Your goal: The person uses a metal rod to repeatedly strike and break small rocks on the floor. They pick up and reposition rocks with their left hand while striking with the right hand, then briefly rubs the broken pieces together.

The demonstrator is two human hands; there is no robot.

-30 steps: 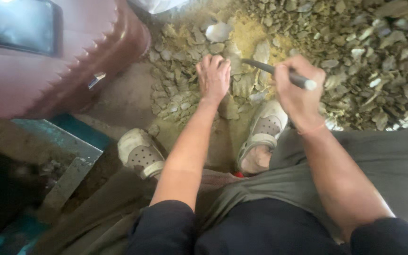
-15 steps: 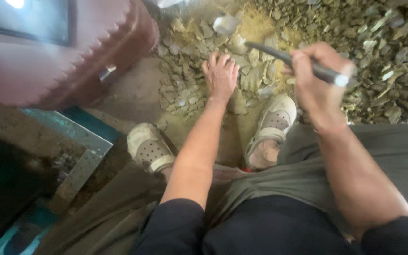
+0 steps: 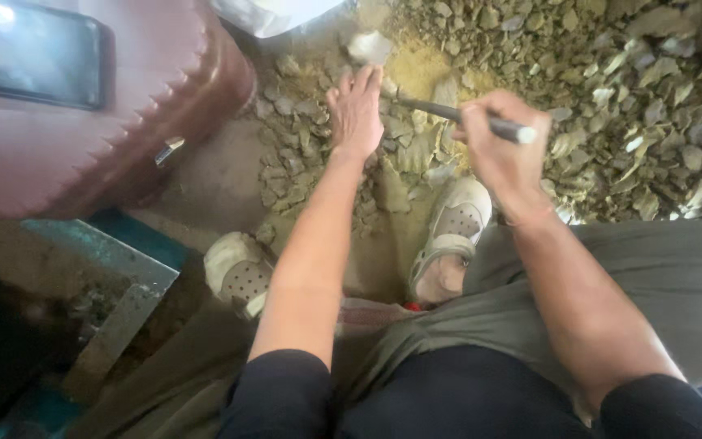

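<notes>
My left hand (image 3: 356, 112) reaches forward with fingers spread and rests flat on broken stone pieces (image 3: 302, 150) on the ground. A pale stone chunk (image 3: 370, 46) lies just beyond its fingertips. My right hand (image 3: 501, 150) is shut on a dark metal rod (image 3: 465, 118) with a silvery end, held slanted, its dark tip pointing toward the left hand over a yellowish sandy patch (image 3: 416, 69). My two feet in pale perforated shoes (image 3: 457, 232) stand below the hands.
A large pile of grey-green stone chips (image 3: 643, 106) fills the right. A maroon plastic stool (image 3: 83, 138) with a dark phone (image 3: 30, 57) on it stands at the left. A teal metal frame (image 3: 115, 276) lies lower left. A white bag (image 3: 274, 12) sits at the top.
The left hand has stretched farther forward over the stones. The right hand with the rod has risen slightly and come left, closer to the left hand.
</notes>
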